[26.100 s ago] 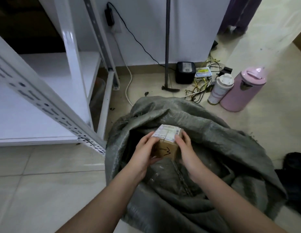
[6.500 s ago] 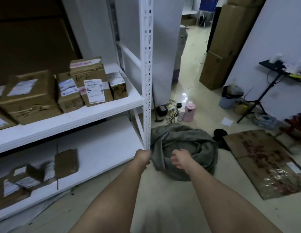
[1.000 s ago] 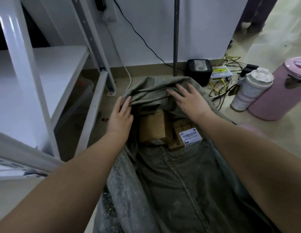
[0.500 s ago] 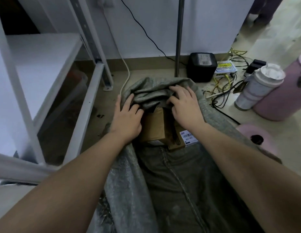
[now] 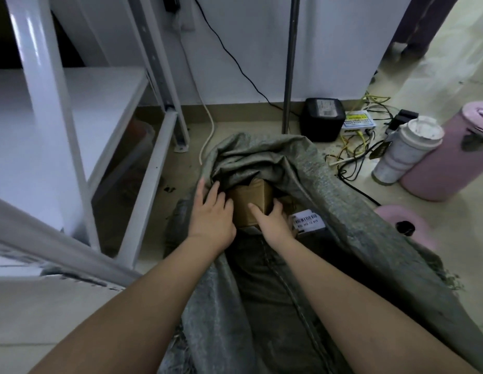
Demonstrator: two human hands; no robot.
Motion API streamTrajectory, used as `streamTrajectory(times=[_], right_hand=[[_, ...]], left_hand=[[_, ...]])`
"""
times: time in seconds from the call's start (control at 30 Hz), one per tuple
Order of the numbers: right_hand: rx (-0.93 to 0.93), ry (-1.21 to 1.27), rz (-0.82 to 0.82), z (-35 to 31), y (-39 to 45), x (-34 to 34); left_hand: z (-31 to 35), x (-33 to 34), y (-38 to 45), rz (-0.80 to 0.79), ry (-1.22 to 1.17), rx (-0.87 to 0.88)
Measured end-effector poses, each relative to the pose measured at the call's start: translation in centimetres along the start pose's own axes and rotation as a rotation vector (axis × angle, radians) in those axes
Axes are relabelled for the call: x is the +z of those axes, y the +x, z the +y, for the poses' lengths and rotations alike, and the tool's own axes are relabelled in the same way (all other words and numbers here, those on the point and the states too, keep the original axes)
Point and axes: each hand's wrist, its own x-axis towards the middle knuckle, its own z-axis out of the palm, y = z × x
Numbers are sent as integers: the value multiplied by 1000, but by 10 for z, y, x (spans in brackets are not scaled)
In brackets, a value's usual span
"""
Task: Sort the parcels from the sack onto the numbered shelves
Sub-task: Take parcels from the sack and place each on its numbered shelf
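So compared with half a second back, both hands have dropped off the bunched-up fold of the sack [image 5: 356, 211] and gone onto the cardboard parcel [image 5: 252, 197] sitting in its mouth; the fold now hangs loose over the box at about 12 o'clock from the hands. The sack itself hasn't budged, it's lying on the floor with its opening facing the wall, just beside the white shelf unit [image 5: 81, 147] that fills the 9 to 10 o'clock side. Left hand [image 5: 212, 211] sits against the left side of the parcel, fingers fairly straight and spread a bit, tips reaching up toward the sack's fold. Right hand [image 5: 272, 220] is curled round the right front edge of the box, thumb on top, fingers wrapping down the side, so the parcel is squeezed between the two. Another parcel with a barcode label [image 5: 306, 222] pokes out just at 3 o'clock of the right hand. Off at 2 o'clock there's a pink jug [image 5: 450, 163], then a white tumbler [image 5: 405, 155] next to it.
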Motion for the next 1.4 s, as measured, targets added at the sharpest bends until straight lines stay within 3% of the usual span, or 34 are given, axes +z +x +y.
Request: streamTrajectory(times=[0.13,0.2,0.27,0.33,0.4,0.5,0.57,0.7,0.83,1.03,1.13,1.23,1.33,1.4], right_hand=[[38,399,25,0,-21,0],[31,445,14,7,-34,-11],[-55,362,44,18,-49,-27],[-207,253,101,29,-66,-45],[-357,213,147,37,-81,-59],[-517,176,226,43,-98,-71],[-664,69,288,44,-104,-73],[-1009,-286,498,43,-102,-80],[-1304,-649,677,39,-89,-95],[-1626,-862,813,32,-89,-103],[-1587,-832,731,32,-86,-105],[-1363,-605,619,35,-91,-104],[-1031,-118,545,25,-96,-104],[-763,273,352,11,-95,-108]], left_hand=[[0,-3,-11,-30,-30,-10],[-3,-5,-17,-23,-48,-8],[-4,-8,-25,9,-132,2],[0,-13,-32,54,-386,-43],[5,-17,-37,51,-790,-191],[12,-26,-41,-65,-1439,-446],[18,-40,-45,-149,-1758,-526],[19,-66,-55,-223,-2039,-492],[8,-64,-58,-366,-2366,-565],[-4,-61,-63,-472,-2304,-355],[-6,-59,-62,-374,-2316,-398],[-4,-53,-59,-251,-2345,-403],[-4,-46,-58,-230,-2321,-339],[-5,-44,-58,-224,-2281,-322]])
